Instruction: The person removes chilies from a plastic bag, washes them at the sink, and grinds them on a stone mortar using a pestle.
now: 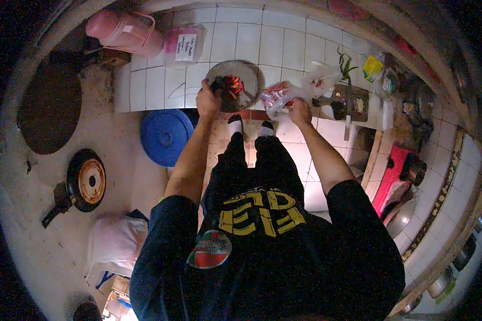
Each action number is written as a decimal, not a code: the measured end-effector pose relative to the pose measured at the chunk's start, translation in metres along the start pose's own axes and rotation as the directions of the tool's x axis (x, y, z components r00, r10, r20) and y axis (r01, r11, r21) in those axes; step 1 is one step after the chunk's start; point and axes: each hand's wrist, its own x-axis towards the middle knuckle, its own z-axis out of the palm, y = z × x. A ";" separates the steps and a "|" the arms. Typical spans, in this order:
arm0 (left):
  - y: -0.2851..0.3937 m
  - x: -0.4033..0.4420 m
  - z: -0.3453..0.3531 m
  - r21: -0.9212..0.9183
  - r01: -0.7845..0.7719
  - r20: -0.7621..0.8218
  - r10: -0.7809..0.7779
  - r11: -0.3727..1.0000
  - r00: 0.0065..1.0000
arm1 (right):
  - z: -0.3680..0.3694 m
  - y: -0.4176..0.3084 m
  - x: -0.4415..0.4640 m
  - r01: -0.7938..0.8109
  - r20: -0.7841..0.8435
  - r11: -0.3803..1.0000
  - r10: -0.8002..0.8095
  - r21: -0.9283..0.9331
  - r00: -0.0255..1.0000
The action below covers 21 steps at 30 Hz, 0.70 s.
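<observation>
On the white tiled counter, a round grey stone mortar (pixel 246 69) holds red chillies (pixel 234 85) and a dark piece I cannot make out. My left hand (pixel 208 101) is at the mortar's left edge, fingers curled beside the dark piece; what they grip is partly hidden. To the right, my right hand (pixel 300 112) pinches the edge of a clear plastic bag (pixel 276 96) with red contents. Beyond it lies a cutting board (pixel 363 102) with a knife (pixel 348 112) across it and small chopped bits.
A pink jug (pixel 126 32) and a pink lidded container (pixel 184 45) stand at the back left. Green stalks (pixel 346 67) and a yellow packet (pixel 372 68) lie back right. Below left are a blue lid (pixel 167 137) and a frying pan (pixel 87 180).
</observation>
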 end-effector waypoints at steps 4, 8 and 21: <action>-0.004 0.005 0.002 0.027 0.020 -0.017 -0.019 0.999 1.000 | 0.005 0.004 0.004 -0.010 -0.010 0.998 0.011 0.070 1.000; -0.003 0.005 -0.002 -0.027 0.051 0.008 -0.051 0.998 0.999 | 0.012 0.007 0.006 0.023 -0.033 0.999 -0.022 0.023 0.999; -0.002 0.007 0.004 0.034 0.023 0.024 -0.023 0.999 0.999 | 0.021 0.000 0.012 0.134 0.006 0.990 -0.134 -0.048 0.991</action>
